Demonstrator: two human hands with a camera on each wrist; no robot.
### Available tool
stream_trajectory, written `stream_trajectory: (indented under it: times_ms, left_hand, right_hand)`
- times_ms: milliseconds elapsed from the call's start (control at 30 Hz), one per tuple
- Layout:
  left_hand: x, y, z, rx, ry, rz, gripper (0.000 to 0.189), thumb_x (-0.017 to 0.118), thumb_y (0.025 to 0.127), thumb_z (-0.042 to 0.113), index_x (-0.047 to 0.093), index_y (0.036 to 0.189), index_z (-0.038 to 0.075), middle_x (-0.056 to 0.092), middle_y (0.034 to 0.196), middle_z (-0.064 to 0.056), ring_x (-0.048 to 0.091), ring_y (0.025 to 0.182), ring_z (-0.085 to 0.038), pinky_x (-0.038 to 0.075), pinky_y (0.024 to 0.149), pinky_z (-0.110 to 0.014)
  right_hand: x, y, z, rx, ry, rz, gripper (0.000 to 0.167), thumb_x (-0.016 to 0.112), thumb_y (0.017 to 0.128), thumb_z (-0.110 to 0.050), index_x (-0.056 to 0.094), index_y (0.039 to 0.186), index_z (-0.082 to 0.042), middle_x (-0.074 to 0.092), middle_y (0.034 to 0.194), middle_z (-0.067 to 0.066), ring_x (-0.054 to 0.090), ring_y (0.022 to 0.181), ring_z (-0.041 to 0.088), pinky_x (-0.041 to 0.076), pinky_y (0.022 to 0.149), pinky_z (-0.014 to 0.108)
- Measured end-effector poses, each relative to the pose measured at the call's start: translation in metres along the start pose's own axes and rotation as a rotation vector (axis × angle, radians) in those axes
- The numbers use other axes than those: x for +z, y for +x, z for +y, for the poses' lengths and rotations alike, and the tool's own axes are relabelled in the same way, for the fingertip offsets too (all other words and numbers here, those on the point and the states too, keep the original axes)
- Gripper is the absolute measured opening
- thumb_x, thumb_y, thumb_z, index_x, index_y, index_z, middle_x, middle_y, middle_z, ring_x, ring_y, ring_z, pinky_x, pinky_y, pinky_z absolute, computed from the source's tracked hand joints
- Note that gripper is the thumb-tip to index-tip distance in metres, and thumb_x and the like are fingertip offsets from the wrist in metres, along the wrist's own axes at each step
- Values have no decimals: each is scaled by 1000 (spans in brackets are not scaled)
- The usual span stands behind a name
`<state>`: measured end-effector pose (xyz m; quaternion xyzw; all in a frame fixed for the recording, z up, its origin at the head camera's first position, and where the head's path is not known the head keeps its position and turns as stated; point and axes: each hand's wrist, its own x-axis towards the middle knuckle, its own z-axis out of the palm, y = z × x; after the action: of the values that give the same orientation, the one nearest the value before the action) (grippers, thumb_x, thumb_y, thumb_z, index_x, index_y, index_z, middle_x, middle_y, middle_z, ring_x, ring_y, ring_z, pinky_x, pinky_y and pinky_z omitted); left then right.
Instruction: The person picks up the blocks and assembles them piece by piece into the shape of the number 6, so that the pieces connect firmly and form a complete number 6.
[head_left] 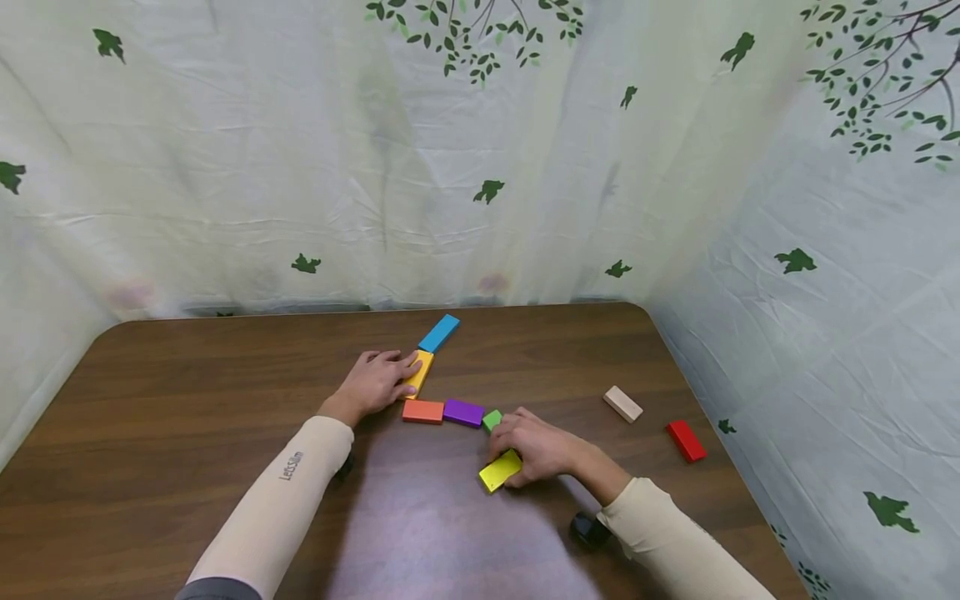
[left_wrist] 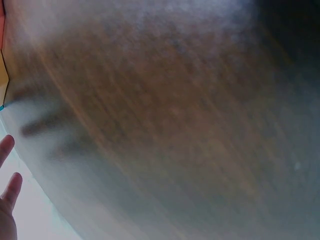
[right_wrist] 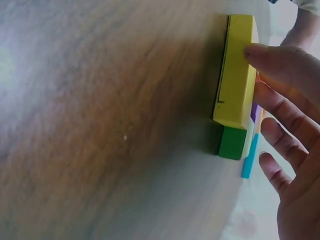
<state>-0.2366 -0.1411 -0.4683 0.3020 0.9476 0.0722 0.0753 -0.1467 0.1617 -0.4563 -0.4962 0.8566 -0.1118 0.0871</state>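
Flat coloured blocks run in a bent line over the table: blue, amber, orange, purple, green and bright yellow. My left hand reaches in from the left, thumb and fingertips touching the amber block. Only two of its fingers show at the edge of the left wrist view. With thumb and fingers on opposite sides, my right hand pinches the bright yellow block. That hand partly covers the green block in the head view.
To the right lie a pale wooden block and a red block, the red one nearer the table's right edge. White cloth with green leaf prints hangs behind and beside the brown table.
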Motion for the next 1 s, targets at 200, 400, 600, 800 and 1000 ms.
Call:
stream_trajectory:
  times_ms: [200,400,600,800,1000]
  left_hand:
    - [-2,-1,-3,-5,-1,-5,56,58,95,36,44,144,11,39,150,-10,36,135,-40,24,107,-60]
    - [-1,-2,-5,-4,9,-9,56,57,96,37,44,144,11,39,151,-9,36,135,-39,24,108,-59]
    - [1,-1,-1,-12,16,-3,56,57,96,37,44,144,12,40,150,-9,37,135,-39,25,107,-58]
    - [1,1,2,-12,18,-5,56,57,96,37,44,144,12,40,150,-8,37,135,-38,25,108,-58]
    - [1,0,1,-21,19,-8,56,57,96,38,44,145,13,39,151,-7,36,136,-38,24,108,-58]
  right_hand:
    - [-5,-1,4,32,26,46,31,82,74,-29,75,102,-19,67,98,-10,52,95,9,36,85,31]
    - [-8,-10,14,80,55,123,32,82,74,-27,74,102,-14,66,98,-6,54,96,13,37,86,35]
    - [-12,-30,34,129,71,221,33,83,72,-23,74,102,-12,67,99,-2,56,97,18,39,85,40]
    - [-15,-53,51,216,88,314,33,82,73,-19,73,103,-11,67,101,-1,56,97,21,39,82,42]
    - [-19,-70,66,304,136,386,33,83,73,-14,73,104,-8,68,101,2,58,95,23,41,82,44]
